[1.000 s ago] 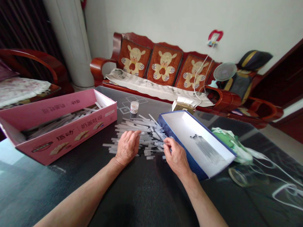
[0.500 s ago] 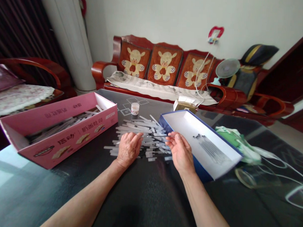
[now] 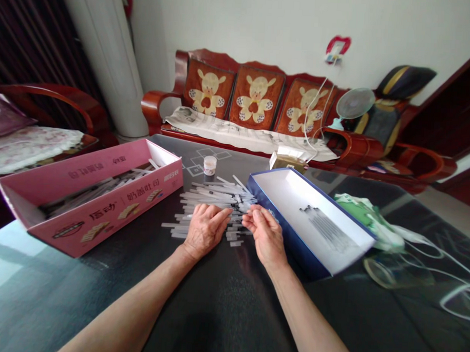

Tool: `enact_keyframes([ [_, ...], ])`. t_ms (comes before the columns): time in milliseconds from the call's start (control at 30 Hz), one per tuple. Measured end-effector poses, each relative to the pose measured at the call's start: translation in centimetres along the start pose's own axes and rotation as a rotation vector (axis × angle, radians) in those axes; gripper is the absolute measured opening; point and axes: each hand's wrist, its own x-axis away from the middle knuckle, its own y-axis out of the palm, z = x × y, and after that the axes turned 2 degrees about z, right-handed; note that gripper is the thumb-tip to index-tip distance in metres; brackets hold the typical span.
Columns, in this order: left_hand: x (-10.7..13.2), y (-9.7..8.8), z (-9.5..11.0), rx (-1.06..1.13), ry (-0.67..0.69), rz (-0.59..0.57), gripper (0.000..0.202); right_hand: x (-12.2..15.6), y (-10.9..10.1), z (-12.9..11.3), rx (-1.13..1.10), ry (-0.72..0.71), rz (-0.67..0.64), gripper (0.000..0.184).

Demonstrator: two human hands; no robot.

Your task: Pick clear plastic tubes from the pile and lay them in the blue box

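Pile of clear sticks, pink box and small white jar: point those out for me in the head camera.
Pile of clear plastic sticks [image 3: 215,196], head view, on the sticks beyond the hands.
Pink cardboard box [image 3: 118,213], head view, on its long front wall.
Small white jar [image 3: 209,166], head view, on its body.

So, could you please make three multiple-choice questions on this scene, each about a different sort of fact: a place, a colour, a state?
1. Where does the small white-lidded jar stand?
A. Inside the pink box
B. On the table, beyond the pile of clear sticks
C. On the sofa

2. What colour is the outer wall of the open box on the right?
A. Pink
B. Green
C. Dark blue

3. How does the left hand lie?
A. Palm down at the pile
B. Gripping the jar
C. Raised high above the table

Answers:
1. B: the jar stands past the far edge of the pile.
2. C: a dark blue wall surrounds the white inside.
3. A: its fingers lie flat over the sticks.
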Motion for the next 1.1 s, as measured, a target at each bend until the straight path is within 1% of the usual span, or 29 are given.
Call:
enact_keyframes([
  [100, 0.0, -0.1, 0.0, -0.024, 0.002, 0.003, 0.027, 0.3, 0.6, 0.7, -0.002, 0.034, 0.066, 0.034],
  [200, 0.0, 0.0, -0.1, -0.053, -0.004, 0.025, 0.025, 0.5, 0.7, 1.1, 0.063, -0.015, 0.112, 0.031],
  [267, 0.1, 0.0, -0.1, -0.061, -0.007, 0.035, 0.024, 0.6, 0.5, 1.2, 0.168, -0.071, 0.094, 0.027],
  [333, 0.1, 0.1, 0.0, -0.056, -0.002, 0.033, 0.025, 0.7, 0.3, 1.2, 0.330, -0.159, 0.056, 0.025],
  [433, 0.2, 0.2, 0.2, -0.047, 0.005, 0.023, 0.025, 0.9, 0.3, 1.2, 0.611, -0.359, -0.010, 0.019],
  [500, 0.3, 0.3, 0.2, -0.044, 0.010, 0.020, 0.025, 1.1, 0.4, 1.2, 0.760, -0.470, -0.050, 0.019],
  [533, 0.3, 0.3, 0.2, -0.044, 0.009, 0.020, 0.025, 1.2, 0.5, 1.1, 0.815, -0.505, -0.082, 0.020],
  [600, 0.4, 0.4, 0.0, -0.051, 0.002, 0.018, 0.024, 1.2, 0.5, 0.8, 0.890, -0.532, -0.186, 0.024],
  [667, 0.4, 0.4, -0.3, -0.066, -0.017, 0.028, 0.024, 1.0, 0.2, 0.4, 0.936, -0.519, -0.304, 0.027],
  [700, 0.4, 0.4, -0.5, -0.077, -0.028, 0.043, 0.024, 0.8, 0.0, 0.2, 0.954, -0.508, -0.336, 0.028],
  [767, 0.4, 0.5, -0.8, -0.097, -0.048, 0.086, 0.023, 0.5, -0.5, -0.2, 0.997, -0.502, -0.343, 0.027],
  [867, 0.4, 0.4, -1.0, -0.127, -0.080, 0.154, 0.021, 0.5, -0.9, -0.3, 1.079, -0.544, -0.332, 0.019],
  [967, 0.4, 0.4, -1.0, -0.140, -0.100, 0.179, 0.021, 1.2, -0.5, 0.0, 1.203, -0.593, -0.396, 0.015],
  [1100, 0.4, 0.3, -0.8, -0.133, -0.108, 0.167, 0.021, 2.5, 0.6, 0.5, 1.398, -0.648, -0.505, 0.010],
])
